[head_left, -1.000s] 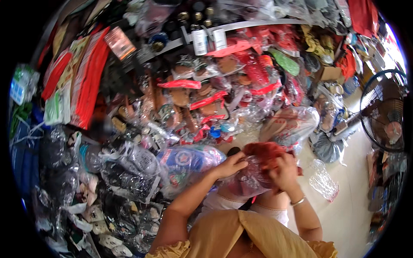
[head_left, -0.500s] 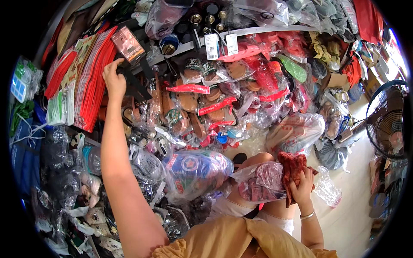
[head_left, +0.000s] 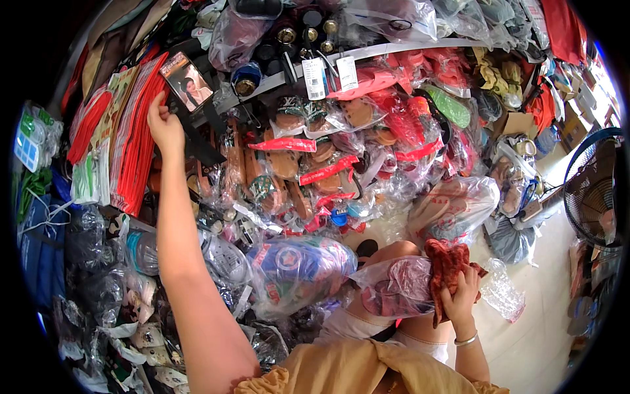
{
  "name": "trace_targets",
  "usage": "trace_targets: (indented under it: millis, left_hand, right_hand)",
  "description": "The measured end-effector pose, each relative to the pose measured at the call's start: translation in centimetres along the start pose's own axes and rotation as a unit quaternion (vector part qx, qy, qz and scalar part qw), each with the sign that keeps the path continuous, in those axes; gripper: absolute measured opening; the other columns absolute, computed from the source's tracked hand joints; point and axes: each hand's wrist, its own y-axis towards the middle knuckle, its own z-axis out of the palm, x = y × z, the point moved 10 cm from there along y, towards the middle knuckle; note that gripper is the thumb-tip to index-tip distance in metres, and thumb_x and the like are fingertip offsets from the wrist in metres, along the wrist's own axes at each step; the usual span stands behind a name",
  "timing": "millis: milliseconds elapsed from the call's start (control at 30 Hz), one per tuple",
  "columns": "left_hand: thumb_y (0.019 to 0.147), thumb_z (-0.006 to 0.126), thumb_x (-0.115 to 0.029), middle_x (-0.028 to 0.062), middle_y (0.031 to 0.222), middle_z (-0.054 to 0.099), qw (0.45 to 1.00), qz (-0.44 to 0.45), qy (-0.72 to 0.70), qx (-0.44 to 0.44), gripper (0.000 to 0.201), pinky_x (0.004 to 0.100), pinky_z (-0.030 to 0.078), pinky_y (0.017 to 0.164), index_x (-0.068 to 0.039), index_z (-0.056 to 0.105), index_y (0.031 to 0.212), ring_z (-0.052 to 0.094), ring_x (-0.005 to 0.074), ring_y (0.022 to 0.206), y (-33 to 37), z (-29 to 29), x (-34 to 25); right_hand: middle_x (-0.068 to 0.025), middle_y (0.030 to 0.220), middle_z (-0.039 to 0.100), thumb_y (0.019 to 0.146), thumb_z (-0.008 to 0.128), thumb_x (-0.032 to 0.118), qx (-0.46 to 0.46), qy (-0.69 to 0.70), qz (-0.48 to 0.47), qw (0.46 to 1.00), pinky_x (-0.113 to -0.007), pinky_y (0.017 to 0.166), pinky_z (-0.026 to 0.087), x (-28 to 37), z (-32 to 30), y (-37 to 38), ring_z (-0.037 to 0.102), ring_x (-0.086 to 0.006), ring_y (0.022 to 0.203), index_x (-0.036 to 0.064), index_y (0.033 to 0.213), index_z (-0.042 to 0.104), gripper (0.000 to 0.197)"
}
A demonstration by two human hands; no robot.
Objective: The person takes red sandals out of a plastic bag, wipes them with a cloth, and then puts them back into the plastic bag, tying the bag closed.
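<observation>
Head view: left hand (head_left: pixel 167 127) half-curled, no hold visible, was nearer phone (head_left: pixel 188 83), just beyond it, rightward; long axis slanted far-left to near-right. Right hand (head_left: pixel 463 293) gripped red cloth (head_left: pixel 446 261).

A bunched rust-red cloth (head_left: pixel 444 264) overlaps a clear bag (head_left: pixel 367 277) of dark-pink footwear (head_left: pixel 401 287) over the lap (head_left: pixel 418 338); red-edged packets (head_left: pixel 134 141) lean together, upper left.

Pale floor (head_left: pixel 528 345), bright light (head_left: pixel 607 85) rightward

The red cloth (head_left: pixel 446 260) looks matt and rough, the clear bag (head_left: pixel 398 289) glossy, crinkled plastic, the bangle (head_left: pixel 466 340) shiny metal, the floor (head_left: pixel 535 345) smooth.
</observation>
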Motion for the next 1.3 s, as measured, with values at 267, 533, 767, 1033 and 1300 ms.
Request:
trace_targets:
  millis: [267,533,767,1033,1300]
  left_hand:
    - [0.090,0.062,-0.011,0.0079,0.121,0.058,0.792,-0.192,-0.355,0.458,0.024,0.0291,0.047,0.085,-0.008,0.056,0.112,0.055,0.0122,0.100,-42.0,5.3,-18.5]
    - [0.090,0.059,-0.016,0.0225,0.121,0.060,0.697,-0.324,-0.319,0.555,0.040,0.0405,0.046,0.093,-0.002,0.052,0.127,0.058,0.0343,0.113,-58.3,6.5,-22.4]
    - [0.091,0.057,-0.007,0.0183,0.097,0.063,0.776,-0.213,-0.287,0.519,0.017,0.0372,0.048,0.075,0.000,0.058,0.107,0.064,0.0325,0.088,-53.8,5.6,-24.1]
    - [0.085,0.058,-0.008,0.0228,0.108,0.059,0.803,-0.115,-0.284,0.511,0.032,0.0432,0.047,0.083,-0.003,0.055,0.116,0.056,0.0440,0.100,-52.6,6.4,-26.0]
    - [0.085,0.057,-0.006,0.0195,0.096,0.066,0.828,-0.149,-0.242,0.483,0.027,0.0422,0.051,0.076,-0.003,0.059,0.112,0.064,0.0395,0.089,-51.5,4.8,-25.0]
  right_hand:
    - [-0.0223,0.129,0.049,0.061,0.067,0.015,0.011,0.007,-0.081,0.997,-0.051,0.092,0.037,3.4,-0.6,0.7,0.047,-0.0419,0.107,-0.0009,0.087,0.054,0.033]
    - [-0.0140,0.127,0.053,0.069,0.071,0.025,0.105,0.012,-0.263,0.959,-0.045,0.085,0.040,13.4,4.5,-0.3,0.050,-0.0314,0.105,0.0087,0.100,0.064,0.036]
    - [-0.0213,0.123,0.050,0.059,0.069,0.013,0.166,0.030,-0.168,0.971,-0.054,0.086,0.042,-1.0,-1.3,-1.3,0.049,-0.0415,0.100,0.0011,0.095,0.059,0.038]
    - [-0.0155,0.116,0.056,0.064,0.069,0.022,0.097,0.027,-0.228,0.968,-0.054,0.089,0.036,11.9,3.0,-0.1,0.048,-0.0372,0.113,0.0038,0.091,0.061,0.033]
    - [-0.0185,0.122,0.055,0.070,0.061,0.009,0.037,-0.003,-0.099,0.994,-0.054,0.103,0.035,0.6,-0.6,0.9,0.047,-0.0437,0.115,0.0000,0.092,0.059,0.024]
